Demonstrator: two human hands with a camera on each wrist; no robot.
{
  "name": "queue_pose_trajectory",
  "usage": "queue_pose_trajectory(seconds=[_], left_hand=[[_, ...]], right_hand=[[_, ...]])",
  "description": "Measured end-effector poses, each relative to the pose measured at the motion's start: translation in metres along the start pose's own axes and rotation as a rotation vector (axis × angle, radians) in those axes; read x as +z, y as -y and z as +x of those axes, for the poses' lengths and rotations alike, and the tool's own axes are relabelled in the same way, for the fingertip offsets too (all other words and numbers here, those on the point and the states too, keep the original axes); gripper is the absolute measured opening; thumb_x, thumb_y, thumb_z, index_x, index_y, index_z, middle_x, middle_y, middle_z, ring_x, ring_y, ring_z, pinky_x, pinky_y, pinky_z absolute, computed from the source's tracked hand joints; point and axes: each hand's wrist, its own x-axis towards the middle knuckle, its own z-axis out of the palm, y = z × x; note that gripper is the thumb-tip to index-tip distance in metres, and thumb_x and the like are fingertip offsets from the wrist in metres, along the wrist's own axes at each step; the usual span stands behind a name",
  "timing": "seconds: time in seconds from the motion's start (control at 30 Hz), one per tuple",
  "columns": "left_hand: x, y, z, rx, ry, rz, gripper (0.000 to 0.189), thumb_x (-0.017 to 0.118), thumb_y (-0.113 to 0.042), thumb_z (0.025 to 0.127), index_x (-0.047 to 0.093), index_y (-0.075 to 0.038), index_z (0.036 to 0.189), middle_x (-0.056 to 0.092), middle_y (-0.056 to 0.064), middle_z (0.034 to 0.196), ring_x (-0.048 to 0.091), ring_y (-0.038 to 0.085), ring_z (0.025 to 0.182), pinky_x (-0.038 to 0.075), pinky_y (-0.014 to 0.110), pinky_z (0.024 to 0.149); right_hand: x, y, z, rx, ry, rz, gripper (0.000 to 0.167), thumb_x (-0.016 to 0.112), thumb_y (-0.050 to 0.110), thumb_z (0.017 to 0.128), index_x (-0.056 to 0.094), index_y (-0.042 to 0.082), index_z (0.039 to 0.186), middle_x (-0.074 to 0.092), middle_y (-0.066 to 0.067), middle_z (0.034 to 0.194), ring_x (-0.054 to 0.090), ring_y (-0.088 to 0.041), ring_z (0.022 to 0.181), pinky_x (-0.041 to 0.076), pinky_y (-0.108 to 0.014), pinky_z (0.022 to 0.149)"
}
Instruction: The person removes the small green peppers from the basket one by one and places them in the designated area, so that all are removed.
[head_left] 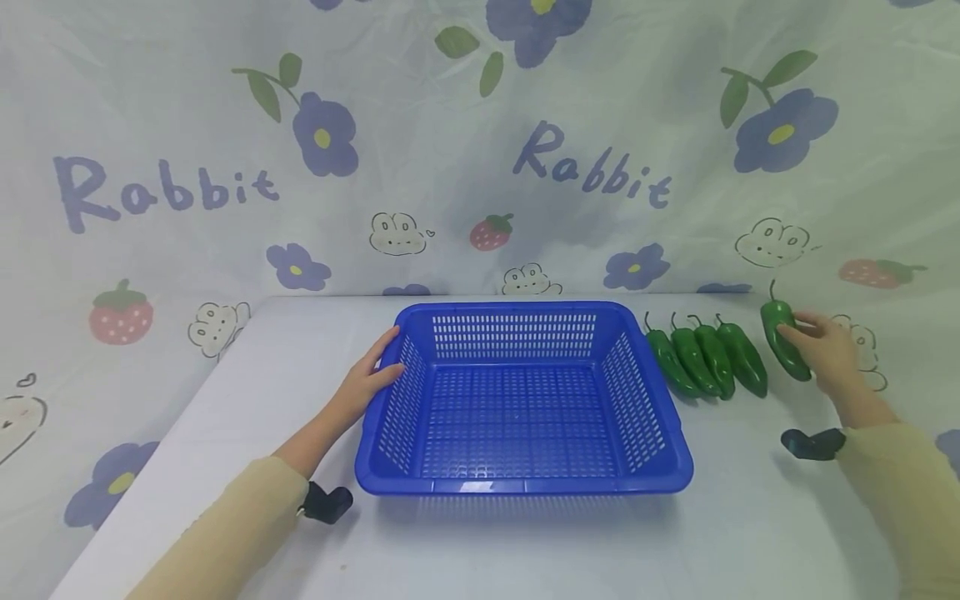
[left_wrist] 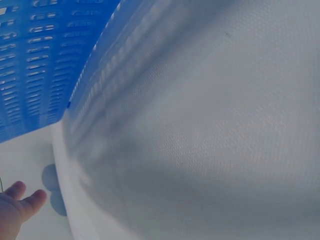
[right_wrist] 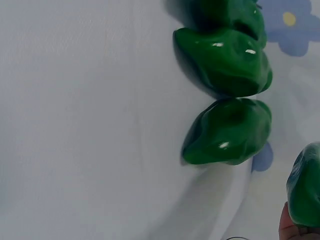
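My left hand (head_left: 362,385) is at the left rim of a blue plastic basket (head_left: 525,486), with the thumb over the inner side. In the left wrist view, fingertips (left_wrist: 34,204) of that hand show near the basket's perforated side wall (left_wrist: 35,70). Between thumb and fingers, my right hand (head_left: 828,346) holds a glossy green pepper (head_left: 782,337), stem up, at the far right. Most of this hand lies outside the right wrist view, where the held pepper (right_wrist: 306,190) shows at the right edge.
Several green peppers (head_left: 742,358) lie in a row between the basket and my right hand, stems toward the back. White cloth covers the table (head_left: 285,358). A printed cloth (head_left: 420,142) with flowers and rabbits hangs behind. Dark wrist-worn devices (head_left: 327,503) sit at both cuffs.
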Motion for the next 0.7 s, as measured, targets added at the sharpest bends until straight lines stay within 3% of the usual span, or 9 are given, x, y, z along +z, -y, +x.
queue_pose_trajectory(seconds=[0.23, 0.33, 0.7], left_hand=[[0.0, 0.0, 0.0, 0.004, -0.002, 0.003, 0.063, 0.044, -0.02, 0.093, 0.012, -0.013, 0.148, 0.011, 0.022, 0.151, 0.031, 0.05, 0.126, 0.042, 0.056, 0.093], [0.0, 0.0, 0.0, 0.004, -0.002, 0.005, 0.063, 0.044, -0.02, 0.093, 0.012, -0.013, 0.148, 0.011, 0.022, 0.151, 0.031, 0.05, 0.126, 0.042, 0.056, 0.093], [0.001, 0.0, 0.0, -0.006, -0.002, 0.001, 0.064, 0.044, -0.02, 0.093, 0.012, -0.012, 0.148, 0.011, 0.023, 0.15, 0.03, 0.05, 0.127, 0.04, 0.056, 0.095]], right_hand=[[-0.007, 0.055, -0.053, 0.026, 0.103, -0.03, 0.078, 0.041, 0.052, 0.091, 0.014, 0.001, 0.144, 0.019, -0.034, 0.142, 0.027, -0.056, 0.123, 0.033, -0.066, 0.094], [-0.007, 0.067, -0.065, 0.028, 0.148, -0.053, 0.07, 0.04, 0.041, 0.095, 0.014, -0.003, 0.142, 0.019, -0.037, 0.14, 0.027, -0.058, 0.122, 0.033, -0.066, 0.093], [-0.002, 0.065, -0.068, 0.006, 0.196, -0.187, 0.066, 0.037, 0.038, 0.096, 0.023, -0.011, 0.137, 0.021, -0.041, 0.136, 0.026, -0.058, 0.12, 0.032, -0.065, 0.094]])
